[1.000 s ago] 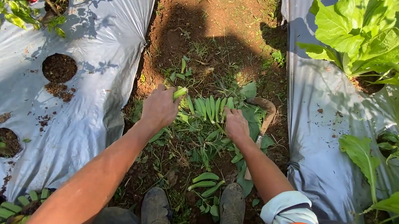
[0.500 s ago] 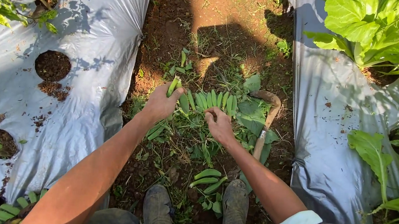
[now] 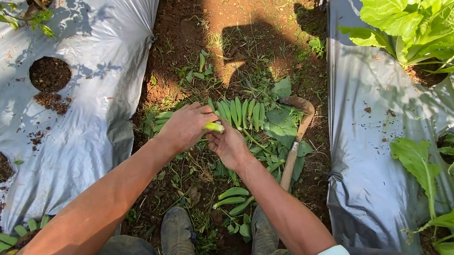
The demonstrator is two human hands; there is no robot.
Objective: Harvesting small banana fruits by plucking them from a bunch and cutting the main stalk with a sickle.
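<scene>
My left hand [image 3: 183,127] and my right hand [image 3: 229,144] meet over the soil path, both gripping one small green banana [image 3: 214,127] between them. Just beyond them a row of several green bananas [image 3: 240,112] lies on a big green leaf [image 3: 282,122]. More loose green bananas [image 3: 233,198] rest on the ground near my boots [image 3: 178,240].
A wooden-handled tool [image 3: 296,146] lies on the path to the right of my hands. Silver plastic mulch [image 3: 80,129] with round planting holes [image 3: 50,74] covers the left bed. Another mulched bed [image 3: 370,159] with large leafy plants [image 3: 434,31] runs along the right.
Both hands have drawn back from the banana row and come together. The left hand brought a green banana along, and the right hand has taken hold of it too.
</scene>
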